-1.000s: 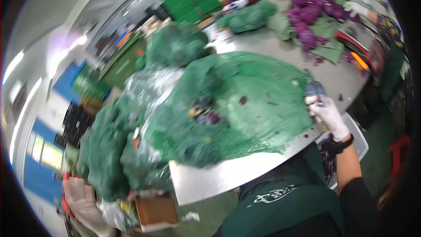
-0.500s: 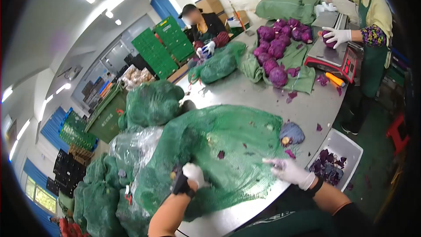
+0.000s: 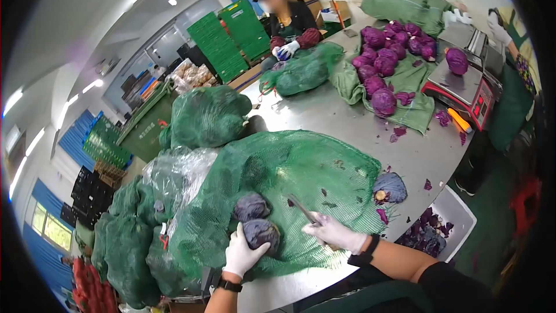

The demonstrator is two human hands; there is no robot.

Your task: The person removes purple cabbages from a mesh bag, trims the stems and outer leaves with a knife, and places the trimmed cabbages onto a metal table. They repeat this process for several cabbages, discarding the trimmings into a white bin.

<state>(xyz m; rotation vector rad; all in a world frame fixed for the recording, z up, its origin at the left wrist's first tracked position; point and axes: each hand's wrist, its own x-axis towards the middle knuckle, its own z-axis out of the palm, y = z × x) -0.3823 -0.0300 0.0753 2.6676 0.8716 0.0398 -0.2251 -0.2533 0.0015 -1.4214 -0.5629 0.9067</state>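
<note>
My left hand [image 3: 242,253], in a white glove, is curled around the near side of a dark purple cabbage [image 3: 262,235]. A second purple cabbage [image 3: 251,206] touches it just behind. Both lie on a large green mesh bag [image 3: 318,168] spread over the metal table. In my gloved right hand [image 3: 336,234] is a knife [image 3: 302,207], its blade pointing up and left above the mesh, apart from the cabbages. Another cabbage [image 3: 389,188], with its pale cut stem showing, rests at the bag's right edge.
Purple cabbages [image 3: 382,61] are heaped on green cloth at the back. One more sits on a red scale [image 3: 460,87], near an orange-handled tool [image 3: 458,120]. A white bin [image 3: 463,220] holds leaf scraps. Full mesh bags [image 3: 121,249] stand left. Two co-workers are across the table.
My left hand now grips a cabbage, and two cabbages have come into view on the mesh. My right hand moved left, the knife now plainly visible. The co-worker's hand left the cabbage on the scale.
</note>
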